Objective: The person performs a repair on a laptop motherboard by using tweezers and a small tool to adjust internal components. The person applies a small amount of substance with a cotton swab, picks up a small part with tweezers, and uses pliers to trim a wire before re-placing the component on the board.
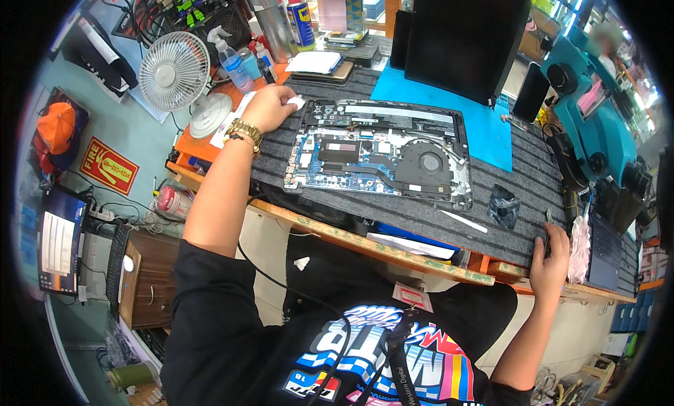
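The opened laptop [379, 153] is lying on the bench [421, 220], its cover already off. The left hand [270, 108] is closing on a white wad [296, 103] at the laptop's left corner; the right hand [551, 255] is gripping the bench edge, right of the laptop.

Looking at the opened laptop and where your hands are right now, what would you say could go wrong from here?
1. The opened laptop lies with its board and fan bare; the left hand, pressing a small white wad at its corner, could leave lint or snag a part.
2. The wristwatch on that arm looks metallic and might touch the exposed board.
3. The white pry tool lies loose near the mat's front edge, and the right hand on the bench edge could knock it off.
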Action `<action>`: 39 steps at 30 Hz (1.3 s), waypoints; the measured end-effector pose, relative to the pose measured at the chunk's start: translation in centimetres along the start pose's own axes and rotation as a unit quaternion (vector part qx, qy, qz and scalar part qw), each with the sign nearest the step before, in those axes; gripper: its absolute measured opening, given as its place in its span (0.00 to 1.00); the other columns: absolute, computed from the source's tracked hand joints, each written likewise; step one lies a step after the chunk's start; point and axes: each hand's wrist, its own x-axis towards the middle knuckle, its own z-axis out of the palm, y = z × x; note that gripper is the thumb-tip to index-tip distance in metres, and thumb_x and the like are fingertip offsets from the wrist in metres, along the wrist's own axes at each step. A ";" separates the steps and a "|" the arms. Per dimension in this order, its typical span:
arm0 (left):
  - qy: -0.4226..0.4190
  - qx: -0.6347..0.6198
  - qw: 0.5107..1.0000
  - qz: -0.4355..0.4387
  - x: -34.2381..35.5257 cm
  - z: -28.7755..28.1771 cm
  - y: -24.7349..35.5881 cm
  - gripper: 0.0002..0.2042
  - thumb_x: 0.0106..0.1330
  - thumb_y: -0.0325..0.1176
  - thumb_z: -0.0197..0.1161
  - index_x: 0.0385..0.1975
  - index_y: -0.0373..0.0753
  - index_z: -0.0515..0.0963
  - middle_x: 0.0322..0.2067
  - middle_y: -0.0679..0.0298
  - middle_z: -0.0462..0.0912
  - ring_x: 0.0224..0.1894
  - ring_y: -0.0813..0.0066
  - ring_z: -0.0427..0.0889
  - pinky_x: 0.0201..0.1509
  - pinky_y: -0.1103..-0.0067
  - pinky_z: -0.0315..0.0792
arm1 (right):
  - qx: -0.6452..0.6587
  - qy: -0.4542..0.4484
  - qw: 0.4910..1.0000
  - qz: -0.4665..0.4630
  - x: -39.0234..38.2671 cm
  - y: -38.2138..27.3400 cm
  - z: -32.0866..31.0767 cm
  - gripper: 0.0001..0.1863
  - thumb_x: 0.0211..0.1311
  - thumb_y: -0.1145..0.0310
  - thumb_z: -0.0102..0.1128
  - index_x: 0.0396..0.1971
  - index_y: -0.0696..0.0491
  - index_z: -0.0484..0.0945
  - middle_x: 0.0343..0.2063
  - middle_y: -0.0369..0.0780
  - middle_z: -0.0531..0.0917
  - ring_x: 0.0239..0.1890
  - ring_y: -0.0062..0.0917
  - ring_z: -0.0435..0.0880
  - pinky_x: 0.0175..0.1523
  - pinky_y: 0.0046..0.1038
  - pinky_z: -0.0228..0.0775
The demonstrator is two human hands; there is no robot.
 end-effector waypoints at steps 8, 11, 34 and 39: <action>0.083 -0.130 0.980 0.125 -5.6 -3.5 8.9 0.11 0.69 0.30 0.74 0.47 0.35 0.88 0.41 0.54 0.91 0.43 0.57 0.91 0.50 0.67 0.83 | -0.016 0.006 1.000 0.010 0.9 -2.9 -1.5 0.18 0.69 0.75 0.72 0.57 0.61 0.84 0.58 0.51 0.85 0.61 0.47 0.84 0.65 0.41 0.76; 0.147 -0.109 0.931 0.317 -8.7 -3.5 14.4 0.09 0.65 0.25 0.74 0.44 0.35 0.87 0.37 0.54 0.90 0.40 0.55 0.90 0.48 0.66 0.83 | 0.163 0.051 0.985 -0.027 2.7 -7.5 -1.6 0.08 0.68 0.79 0.70 0.46 0.61 0.89 0.44 0.47 0.89 0.48 0.37 0.88 0.57 0.32 0.78; 0.067 -0.206 0.878 0.427 -13.8 -0.4 21.9 0.11 0.58 0.26 0.75 0.41 0.38 0.87 0.35 0.59 0.86 0.38 0.55 0.86 0.45 0.65 0.79 | 0.299 -0.066 0.934 -0.185 6.6 -21.5 2.2 0.08 0.59 0.80 0.75 0.38 0.58 0.87 0.34 0.43 0.87 0.37 0.40 0.87 0.42 0.36 0.80; 0.070 -0.185 0.887 0.417 -13.5 -0.7 21.3 0.11 0.58 0.25 0.75 0.41 0.38 0.87 0.34 0.59 0.86 0.38 0.55 0.86 0.45 0.65 0.79 | 0.336 -0.077 0.929 -0.133 6.7 -21.6 2.3 0.04 0.63 0.81 0.72 0.36 0.59 0.87 0.33 0.42 0.86 0.33 0.31 0.86 0.39 0.32 0.78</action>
